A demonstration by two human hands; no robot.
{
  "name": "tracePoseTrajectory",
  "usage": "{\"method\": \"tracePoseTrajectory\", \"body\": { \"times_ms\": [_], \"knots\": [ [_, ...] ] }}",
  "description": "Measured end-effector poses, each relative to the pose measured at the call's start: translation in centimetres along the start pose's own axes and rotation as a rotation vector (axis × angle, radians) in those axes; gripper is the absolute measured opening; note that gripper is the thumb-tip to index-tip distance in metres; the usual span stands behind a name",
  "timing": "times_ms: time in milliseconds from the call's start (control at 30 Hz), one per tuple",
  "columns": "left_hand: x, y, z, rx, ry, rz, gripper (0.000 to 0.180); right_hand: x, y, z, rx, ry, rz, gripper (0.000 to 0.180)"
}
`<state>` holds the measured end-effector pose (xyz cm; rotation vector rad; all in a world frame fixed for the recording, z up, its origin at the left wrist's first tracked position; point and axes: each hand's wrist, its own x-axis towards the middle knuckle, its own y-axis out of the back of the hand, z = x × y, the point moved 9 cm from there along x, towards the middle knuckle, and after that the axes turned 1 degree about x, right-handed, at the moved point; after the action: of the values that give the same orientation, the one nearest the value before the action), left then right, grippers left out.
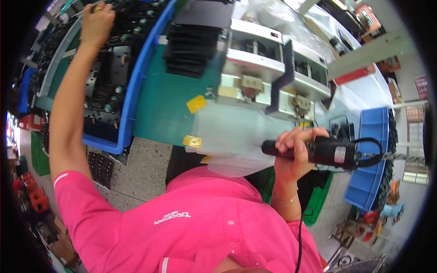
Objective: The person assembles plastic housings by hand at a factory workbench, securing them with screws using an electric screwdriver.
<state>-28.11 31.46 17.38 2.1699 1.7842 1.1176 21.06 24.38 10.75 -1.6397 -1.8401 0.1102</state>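
Observation:
My right hand [295,150] is wrapped round a black electric screwdriver [336,152], held sideways above the bench's front edge. Its tip points left, and a coiled cord runs off its right end. At the far left my left arm is stretched out, and my left hand [97,25] has its fingers bent down at the top of a blue bin [128,102]. Whatever those fingers grip is hidden. Black parts with metal plates and small green pieces [111,68] lie in the bin.
A stack of black panels [189,52] lies on the green bench mat [157,102]. Two white box-shaped machines [255,61] stand behind the work spot. Yellow pieces [196,104] lie near a translucent sheet [223,132]. Blue trays [371,150] are at the right.

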Motion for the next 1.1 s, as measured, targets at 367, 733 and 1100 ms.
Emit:
{"method": "tracePoseTrajectory", "body": {
  "times_ms": [367, 733, 1100],
  "knots": [
    [-8.8, 16.9, 1.0, -0.317, -0.056, 0.394, 0.015, 5.8, -3.0, 0.5, 0.108, 0.277, 0.026, 0.043],
    [-19.3, 28.0, 10.8, -0.509, -0.24, 0.655, 0.013, 6.2, -4.1, 2.2, 0.082, 0.288, -0.033, 0.044],
    [-21.8, 27.6, 14.2, -0.647, -0.307, 0.73, 0.005, 6.5, -4.3, 2.0, 0.049, 0.31, -0.057, 0.04]
  ]
}}
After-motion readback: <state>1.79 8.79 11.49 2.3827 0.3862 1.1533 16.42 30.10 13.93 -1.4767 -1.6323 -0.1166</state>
